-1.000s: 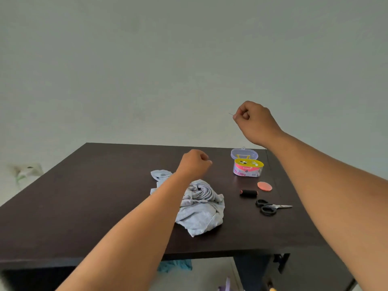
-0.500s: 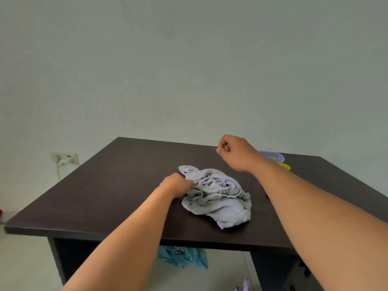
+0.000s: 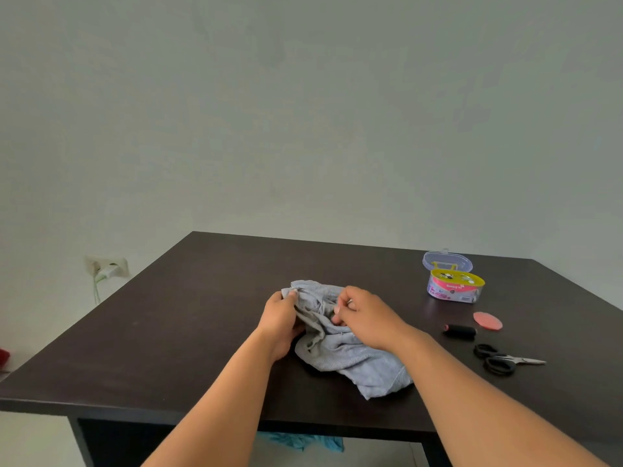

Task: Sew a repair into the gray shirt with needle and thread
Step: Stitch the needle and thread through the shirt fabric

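The gray shirt (image 3: 340,335) lies bunched on the dark counter (image 3: 202,315) in the middle of the frame, its long side running from the upper left down to the lower right. The left hand (image 3: 281,316) has its grip curled round the shirt's upper left edge, likely to hold the cloth steady, and the right hand (image 3: 362,316) pinches its fingers tight at a fold, maybe on the needle, which is too small to see. Farther right lie the scissors (image 3: 502,360), the black thread spool (image 3: 460,331) and the open sewing kit (image 3: 453,284).
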Tool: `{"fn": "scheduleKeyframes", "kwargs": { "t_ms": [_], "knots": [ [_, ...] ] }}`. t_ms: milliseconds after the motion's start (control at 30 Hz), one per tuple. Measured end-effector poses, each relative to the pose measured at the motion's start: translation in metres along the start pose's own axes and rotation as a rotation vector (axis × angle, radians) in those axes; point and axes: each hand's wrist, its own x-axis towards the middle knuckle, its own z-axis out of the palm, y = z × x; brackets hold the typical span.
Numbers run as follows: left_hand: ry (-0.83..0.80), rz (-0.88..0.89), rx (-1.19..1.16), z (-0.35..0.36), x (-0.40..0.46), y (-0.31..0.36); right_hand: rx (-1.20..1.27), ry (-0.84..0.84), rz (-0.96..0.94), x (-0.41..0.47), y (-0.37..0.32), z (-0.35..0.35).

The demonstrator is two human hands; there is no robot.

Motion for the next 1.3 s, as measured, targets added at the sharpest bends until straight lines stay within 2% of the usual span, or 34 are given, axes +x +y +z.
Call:
{"fn": "scheduleKeyframes", "kwargs": {
  "t_ms": [133, 267, 500, 667, 733, 867, 1133, 1300],
  "knots": [
    [-0.014, -0.033, -0.299, 0.002, 0.0, 0.001, 0.054, -0.025, 0.009, 0.004, 0.004, 0.002],
    [-0.027, -0.039, -0.413, 0.006, 0.003, 0.001, 0.115, 0.008, 0.009, 0.016, 0.005, -0.004],
    [-0.112, -0.023, -0.427, 0.005, 0.015, -0.016, 0.184, 0.23, -0.107, 0.037, 0.01, -0.002],
    [-0.298, 0.073, -0.33, 0.005, 0.007, -0.021, -0.042, 0.186, -0.1, 0.045, 0.017, 0.013],
    [-0.29, 0.067, -0.366, 0.007, 0.005, -0.02, -0.159, 0.217, -0.108, 0.048, 0.023, 0.019],
    [-0.216, 0.042, -0.378, 0.007, 0.007, -0.019, -0.191, 0.276, -0.097, 0.055, 0.032, 0.024],
    [-0.211, 0.013, -0.335, 0.013, 0.003, -0.014, 0.199, 0.603, 0.089, 0.06, 0.049, 0.015],
    [-0.188, 0.054, -0.303, 0.017, 0.003, -0.013, 0.24, 0.676, 0.01, 0.057, 0.054, 0.019]
  ]
}}
